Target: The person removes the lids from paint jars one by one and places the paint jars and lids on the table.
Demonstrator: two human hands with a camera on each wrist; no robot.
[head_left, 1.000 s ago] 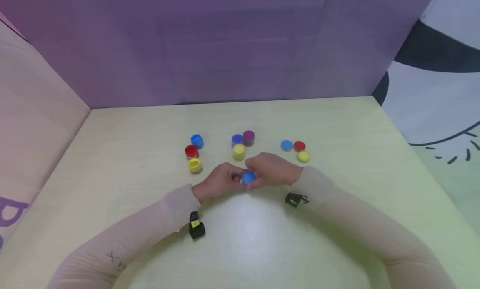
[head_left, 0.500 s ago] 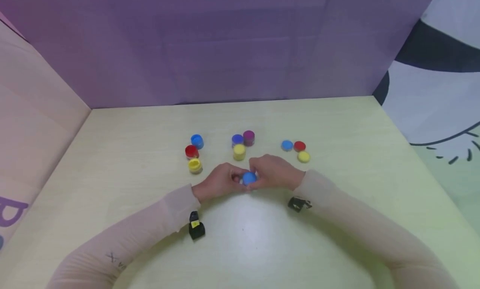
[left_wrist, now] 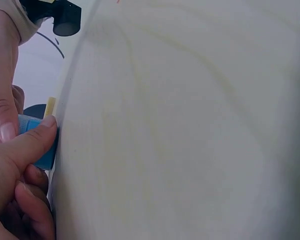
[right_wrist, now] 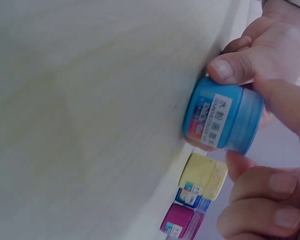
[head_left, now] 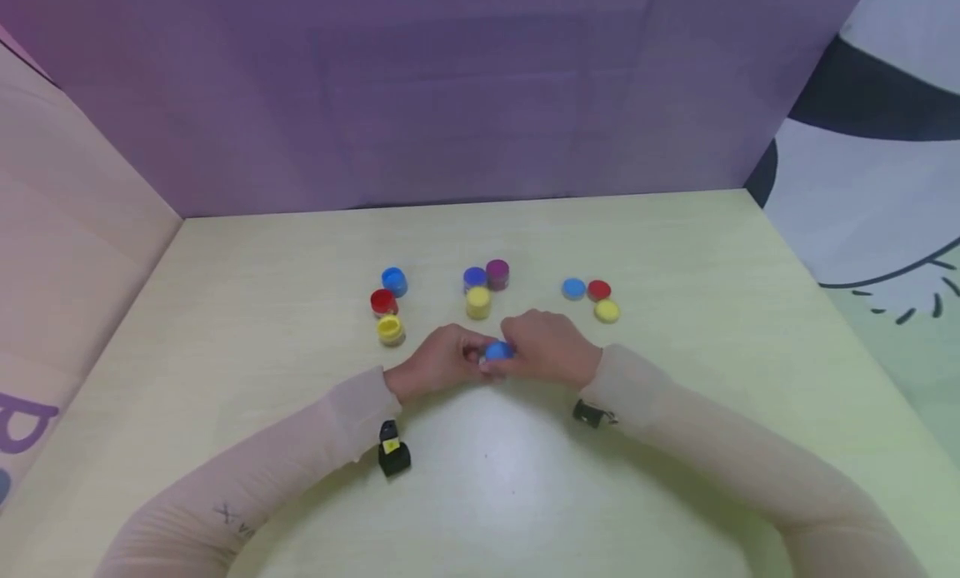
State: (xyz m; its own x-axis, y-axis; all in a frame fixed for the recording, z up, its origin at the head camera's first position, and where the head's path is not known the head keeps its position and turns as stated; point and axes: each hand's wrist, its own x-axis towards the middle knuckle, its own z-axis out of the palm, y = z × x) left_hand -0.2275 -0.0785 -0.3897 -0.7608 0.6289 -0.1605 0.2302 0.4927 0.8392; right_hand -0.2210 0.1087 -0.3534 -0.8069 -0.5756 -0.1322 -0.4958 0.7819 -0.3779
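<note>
A small blue paint jar (right_wrist: pixel 215 117) with a white printed label is between my two hands, low over the table. My left hand (head_left: pixel 442 361) grips its body, the thumb (left_wrist: pixel 37 140) pressed along the side. My right hand (head_left: pixel 553 347) pinches the lid end (right_wrist: pixel 251 120) between thumb and finger, its other fingers curled. In the head view, the blue top shows between the fingertips and the rest of the jar is hidden. A yellow jar (head_left: pixel 478 303) stands just beyond the hands, beside a violet-blue jar (head_left: pixel 474 277) and a purple jar (head_left: pixel 498 274).
To the left stand blue (head_left: pixel 394 281), red (head_left: pixel 383 303) and yellow (head_left: pixel 390 330) jars without lids. Blue (head_left: pixel 573 289), red (head_left: pixel 599 291) and yellow (head_left: pixel 607 311) lids lie at the right. A purple wall (head_left: pixel 480 103) closes off the table's back.
My right hand has turned at the jar's top, its thumb now lying across the front of the blue lid. The left hand has stayed in place, still holding the jar.
</note>
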